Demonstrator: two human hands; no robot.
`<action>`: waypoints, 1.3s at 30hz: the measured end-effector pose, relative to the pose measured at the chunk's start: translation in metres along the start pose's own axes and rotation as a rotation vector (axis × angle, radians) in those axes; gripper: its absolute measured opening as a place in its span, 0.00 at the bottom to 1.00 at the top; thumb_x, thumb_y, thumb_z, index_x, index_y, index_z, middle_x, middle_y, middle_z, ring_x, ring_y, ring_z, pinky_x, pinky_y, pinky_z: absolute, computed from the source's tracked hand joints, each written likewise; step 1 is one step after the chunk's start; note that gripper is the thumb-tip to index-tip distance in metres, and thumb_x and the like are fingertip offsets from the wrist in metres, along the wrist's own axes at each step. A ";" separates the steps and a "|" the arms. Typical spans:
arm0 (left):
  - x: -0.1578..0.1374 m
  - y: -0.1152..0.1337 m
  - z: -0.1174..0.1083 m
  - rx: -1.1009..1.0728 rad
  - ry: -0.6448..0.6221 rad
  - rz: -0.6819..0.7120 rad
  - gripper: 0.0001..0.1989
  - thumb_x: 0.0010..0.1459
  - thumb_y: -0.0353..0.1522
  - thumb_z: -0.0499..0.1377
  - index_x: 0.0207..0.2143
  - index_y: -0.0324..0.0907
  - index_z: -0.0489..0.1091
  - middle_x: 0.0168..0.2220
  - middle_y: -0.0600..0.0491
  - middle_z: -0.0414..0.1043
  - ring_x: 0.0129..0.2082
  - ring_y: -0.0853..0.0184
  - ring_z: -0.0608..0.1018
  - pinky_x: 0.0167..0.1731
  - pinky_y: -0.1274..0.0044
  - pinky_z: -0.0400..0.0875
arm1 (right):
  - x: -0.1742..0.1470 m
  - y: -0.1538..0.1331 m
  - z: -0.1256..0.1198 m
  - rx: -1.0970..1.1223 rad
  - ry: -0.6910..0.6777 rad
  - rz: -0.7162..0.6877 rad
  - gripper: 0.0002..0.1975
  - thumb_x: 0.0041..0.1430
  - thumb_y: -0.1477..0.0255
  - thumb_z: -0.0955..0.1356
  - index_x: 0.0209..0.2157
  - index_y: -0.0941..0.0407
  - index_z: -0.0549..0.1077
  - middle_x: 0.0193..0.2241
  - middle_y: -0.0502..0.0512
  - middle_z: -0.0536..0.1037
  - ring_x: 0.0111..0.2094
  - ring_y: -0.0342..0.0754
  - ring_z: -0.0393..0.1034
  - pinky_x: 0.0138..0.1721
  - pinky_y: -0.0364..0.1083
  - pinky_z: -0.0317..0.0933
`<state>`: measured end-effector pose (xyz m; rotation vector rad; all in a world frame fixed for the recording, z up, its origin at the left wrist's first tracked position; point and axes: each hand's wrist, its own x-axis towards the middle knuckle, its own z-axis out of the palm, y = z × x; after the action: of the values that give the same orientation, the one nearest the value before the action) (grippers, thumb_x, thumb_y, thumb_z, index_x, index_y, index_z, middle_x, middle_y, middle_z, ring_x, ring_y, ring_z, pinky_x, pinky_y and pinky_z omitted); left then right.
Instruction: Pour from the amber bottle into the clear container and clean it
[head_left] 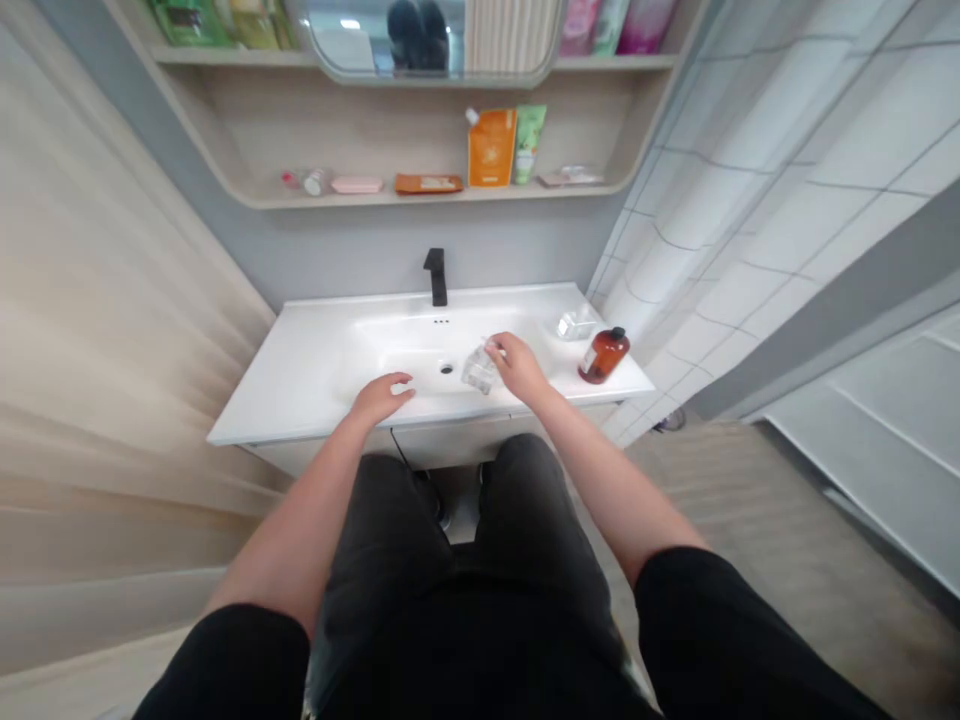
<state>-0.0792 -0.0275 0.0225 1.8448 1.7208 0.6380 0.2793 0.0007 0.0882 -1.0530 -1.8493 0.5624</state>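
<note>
Basin (322, 350): glossy white ceramic, smooth. Tap (435, 276) at 12 o'clock: matt black metal. Cup (478, 369) in right hand (517, 367): clear plastic or glass, cannot tell. Bottle (603, 355) at 3 o'clock: amber, glossy, black cap. Shelf (360, 196): pale wood grain, matt.

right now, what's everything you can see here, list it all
clear cup: 1, see-through, over the basin, in the right hand
sink: 1, white, centre
tap: 1, black, behind the basin
brown bottle: 1, amber with black cap, sink's right corner
clear dish: 1, see-through, behind the brown bottle
orange pouch: 1, orange, lower shelf
green tube: 1, green, beside the orange pouch
mirror: 1, top centre
left hand: 1, flat on the sink's front edge
right hand: 1, grip on the clear cup
</note>
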 end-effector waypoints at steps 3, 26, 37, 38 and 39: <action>0.013 0.012 0.017 -0.397 -0.051 0.112 0.38 0.56 0.42 0.75 0.68 0.44 0.76 0.68 0.38 0.80 0.67 0.49 0.82 0.68 0.59 0.76 | 0.009 0.003 0.056 0.089 -0.069 0.030 0.26 0.74 0.40 0.68 0.43 0.50 0.78 0.43 0.61 0.81 0.49 0.63 0.73 0.61 0.61 0.68; 0.023 0.016 0.041 -0.860 -0.101 0.207 0.40 0.40 0.38 0.81 0.57 0.45 0.77 0.50 0.49 0.80 0.54 0.53 0.82 0.59 0.64 0.77 | -0.002 0.028 0.120 0.389 -0.343 0.260 0.41 0.37 0.63 0.86 0.55 0.49 0.78 0.44 0.50 0.82 0.44 0.56 0.76 0.53 0.55 0.73; 0.018 0.020 0.040 -0.803 -0.004 0.155 0.33 0.33 0.41 0.85 0.42 0.42 0.80 0.42 0.52 0.78 0.45 0.58 0.81 0.54 0.65 0.77 | -0.004 0.025 0.128 0.525 -0.345 0.274 0.41 0.36 0.62 0.85 0.54 0.50 0.76 0.45 0.51 0.82 0.44 0.55 0.76 0.52 0.54 0.73; 0.017 0.020 0.040 -0.803 -0.003 0.154 0.34 0.33 0.41 0.85 0.43 0.42 0.80 0.41 0.52 0.79 0.44 0.58 0.81 0.54 0.65 0.77 | -0.005 0.024 0.128 0.519 -0.340 0.278 0.41 0.36 0.63 0.85 0.54 0.50 0.76 0.45 0.51 0.83 0.45 0.55 0.76 0.53 0.54 0.73; 0.016 0.021 0.040 -0.804 -0.002 0.158 0.34 0.33 0.41 0.85 0.43 0.41 0.80 0.41 0.52 0.79 0.44 0.58 0.82 0.53 0.65 0.77 | -0.005 0.023 0.127 0.510 -0.333 0.281 0.40 0.37 0.64 0.85 0.55 0.51 0.76 0.46 0.51 0.83 0.45 0.55 0.76 0.53 0.55 0.73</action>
<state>-0.0357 -0.0147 0.0060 1.3866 1.0662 1.1771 0.1791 0.0147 0.0072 -0.9072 -1.6991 1.3646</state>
